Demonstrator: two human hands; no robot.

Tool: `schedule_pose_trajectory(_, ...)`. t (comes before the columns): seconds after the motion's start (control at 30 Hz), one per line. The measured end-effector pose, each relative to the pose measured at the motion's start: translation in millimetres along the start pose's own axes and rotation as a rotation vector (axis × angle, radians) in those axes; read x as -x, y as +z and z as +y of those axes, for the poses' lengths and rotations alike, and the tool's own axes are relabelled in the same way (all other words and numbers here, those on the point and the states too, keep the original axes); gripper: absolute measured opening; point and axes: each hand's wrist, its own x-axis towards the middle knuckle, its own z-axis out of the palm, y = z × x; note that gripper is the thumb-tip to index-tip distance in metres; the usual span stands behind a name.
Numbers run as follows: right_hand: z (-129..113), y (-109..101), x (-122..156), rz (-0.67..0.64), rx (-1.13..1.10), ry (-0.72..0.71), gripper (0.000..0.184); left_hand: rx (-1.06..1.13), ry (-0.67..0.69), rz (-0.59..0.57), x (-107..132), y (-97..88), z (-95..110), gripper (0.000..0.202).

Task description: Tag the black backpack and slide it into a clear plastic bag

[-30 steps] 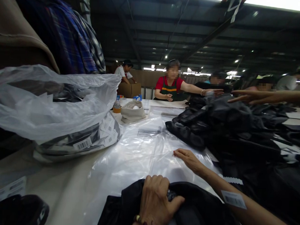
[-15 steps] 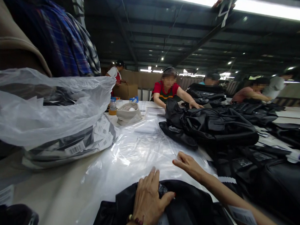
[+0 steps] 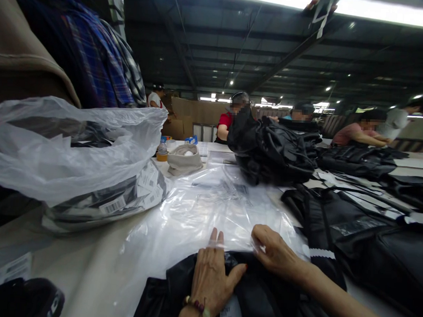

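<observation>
My left hand (image 3: pixel 211 280) lies flat with its fingers stretched out on a black garment or bag (image 3: pixel 268 296) close to me. Its fingertips reach under the edge of a clear plastic bag (image 3: pixel 181 218) spread on the table. A beaded bracelet circles that wrist. My right hand (image 3: pixel 279 252) is closed in a pinch on the plastic bag's near edge, just above the black item. Under my left palm a pale printed label (image 3: pixel 231 313) partly shows.
Across the table a co-worker (image 3: pixel 224 124) handles a black backpack (image 3: pixel 278 142). Black items (image 3: pixel 386 245) lie to the right. A big translucent bag with labelled packets (image 3: pixel 125 201) stands left, near hanging plaid shirts (image 3: pixel 97 55). Behind it sits a beige fabric pouch (image 3: pixel 185 159).
My right hand has come down and toward me and now pinches the plastic edge. My left fingertips have slipped under the plastic. The co-worker's backpack has been lifted and pulled back.
</observation>
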Motion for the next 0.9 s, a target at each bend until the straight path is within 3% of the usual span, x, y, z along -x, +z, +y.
schedule_pose_trajectory(0.2, -3, -6, 22, 0.061, 0.042, -0.160, 0.019, 0.018, 0.168, 0.377, -6, 23.4, -21, 0.047)
schedule_pose_trajectory(0.3, -7, -2, 33, 0.089, 0.091, -0.216, 0.022, 0.066, 0.162, 0.600, -11, 30.0, -29, 0.037)
schedule_pose_trajectory(0.37, -11, 1, 39, 0.115, 0.112, -0.244, 0.021, 0.097, 0.127, 0.685, -14, 29.8, -31, 0.037)
schedule_pose_trajectory(0.53, -22, 1, 48, 0.136, 0.081, -0.255, 0.022, 0.018, 0.008, 0.704, -10, 12.1, -32, 0.029)
schedule_pose_trajectory(0.7, -31, -3, 53, 0.140, 0.063, -0.234, 0.022, -0.088, -0.335, 0.735, 3, -22.3, -39, 0.003)
schedule_pose_trajectory(0.83, -39, -8, 56, 0.173, 0.064, -0.232, 0.023, -0.141, -0.464, 0.657, 9, -40.6, -50, 0.050)
schedule_pose_trajectory(0.9, -43, -11, 57, 0.191, 0.071, -0.235, 0.023, -0.159, -0.465, 0.576, 12, -43.8, -56, 0.034)
